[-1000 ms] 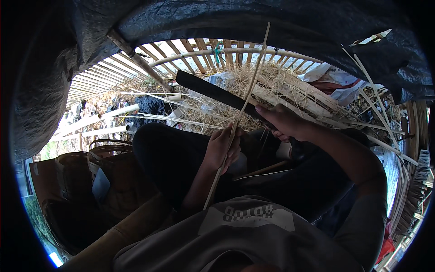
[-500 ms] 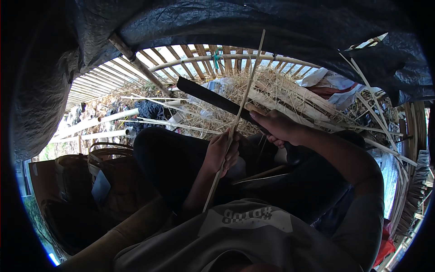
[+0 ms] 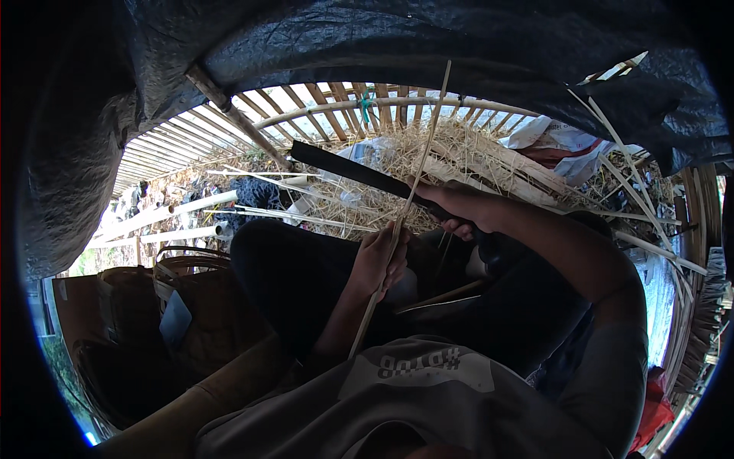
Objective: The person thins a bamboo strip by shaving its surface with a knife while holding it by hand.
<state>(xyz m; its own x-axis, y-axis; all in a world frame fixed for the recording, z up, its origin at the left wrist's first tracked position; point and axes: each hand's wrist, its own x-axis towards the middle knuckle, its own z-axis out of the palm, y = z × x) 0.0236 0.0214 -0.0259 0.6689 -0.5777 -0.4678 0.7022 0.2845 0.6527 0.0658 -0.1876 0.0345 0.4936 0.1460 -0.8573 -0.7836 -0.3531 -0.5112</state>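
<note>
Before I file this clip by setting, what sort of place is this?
Probably a makeshift, covered workspace: a dark plastic sheet hangs above, a slatted fence stands beyond, and straw-like shavings lie heaped in front.

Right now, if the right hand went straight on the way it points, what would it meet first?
Probably the long, thin, pale wooden strip, crossing just ahead of the right hand; depth is unclear.
</note>
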